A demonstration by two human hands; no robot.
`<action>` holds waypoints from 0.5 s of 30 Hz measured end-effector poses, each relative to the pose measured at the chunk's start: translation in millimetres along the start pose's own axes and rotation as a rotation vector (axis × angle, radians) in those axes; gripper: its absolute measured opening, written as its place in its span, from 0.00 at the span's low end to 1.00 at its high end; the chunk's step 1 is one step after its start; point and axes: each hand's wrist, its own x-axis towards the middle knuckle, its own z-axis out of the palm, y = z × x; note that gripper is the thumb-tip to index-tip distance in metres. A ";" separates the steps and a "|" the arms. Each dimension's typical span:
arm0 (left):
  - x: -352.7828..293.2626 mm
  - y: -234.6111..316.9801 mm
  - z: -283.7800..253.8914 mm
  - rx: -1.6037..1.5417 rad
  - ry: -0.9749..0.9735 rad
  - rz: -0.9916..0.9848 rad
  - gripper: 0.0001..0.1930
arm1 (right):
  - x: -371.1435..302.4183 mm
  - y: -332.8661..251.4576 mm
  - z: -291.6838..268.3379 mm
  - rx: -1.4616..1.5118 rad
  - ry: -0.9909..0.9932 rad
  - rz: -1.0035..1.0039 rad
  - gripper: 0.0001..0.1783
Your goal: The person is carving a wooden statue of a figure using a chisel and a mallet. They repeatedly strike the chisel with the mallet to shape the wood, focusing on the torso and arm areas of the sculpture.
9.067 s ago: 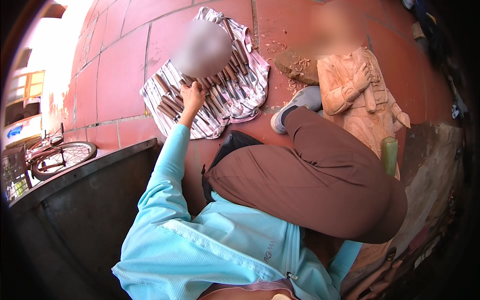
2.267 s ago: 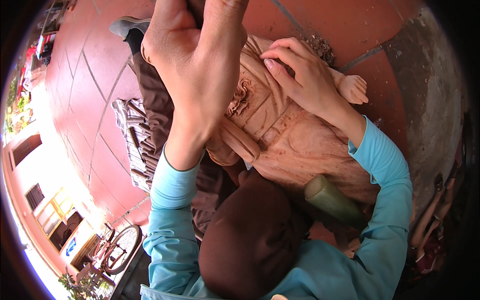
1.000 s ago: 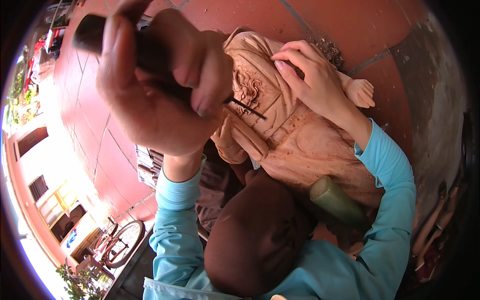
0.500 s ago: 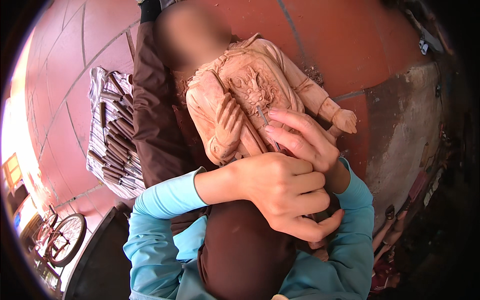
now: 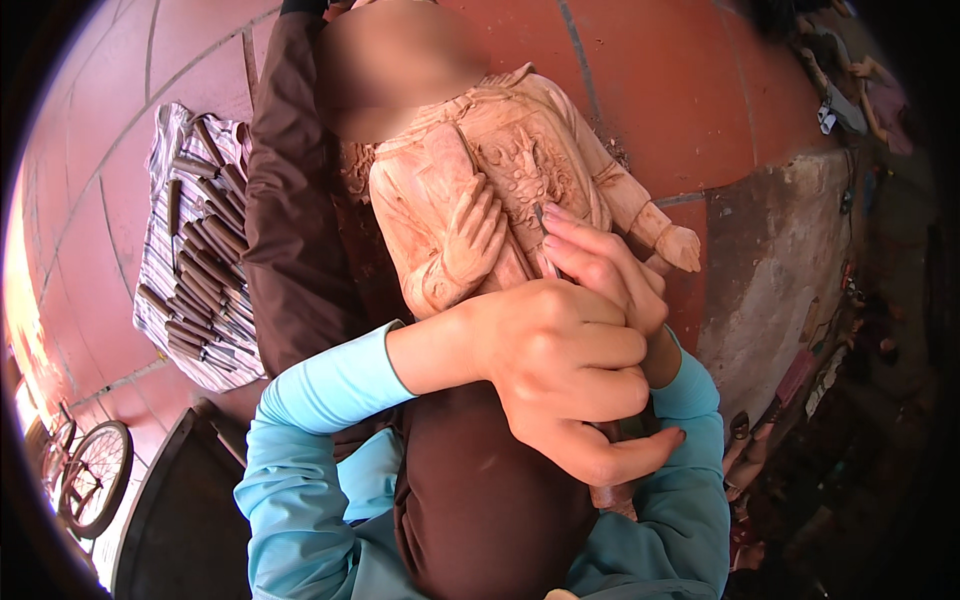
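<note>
A pale orange-brown carved wooden figure in a long-sleeved robe (image 5: pixel 430 200) is seen face up at twelve o'clock in the view, its blurred head end turned toward eleven. One carved hand is laid across the front; the other arm is stretched toward four o'clock. The chest is covered with a curling raised relief, and the lower body is mostly hidden. A thin dark metal chisel (image 5: pixel 540 214) is pointed toward twelve o'clock, its tip placed at the relief's six o'clock side; whether wood is touched cannot be told. Its remainder is largely covered.
</note>
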 end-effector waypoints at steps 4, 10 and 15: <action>-3.4 -2.7 -3.1 -0.077 -0.004 0.046 0.14 | 1.8 -2.5 -1.4 -0.025 -0.023 -0.028 0.11; -18.9 -7.2 -5.0 -0.092 -0.175 0.177 0.14 | -2.2 7.0 -1.8 -0.037 -0.056 -0.122 0.14; -17.7 -10.7 -9.8 -0.139 -0.220 0.215 0.11 | -3.3 5.6 -0.7 -0.074 -0.040 -0.146 0.16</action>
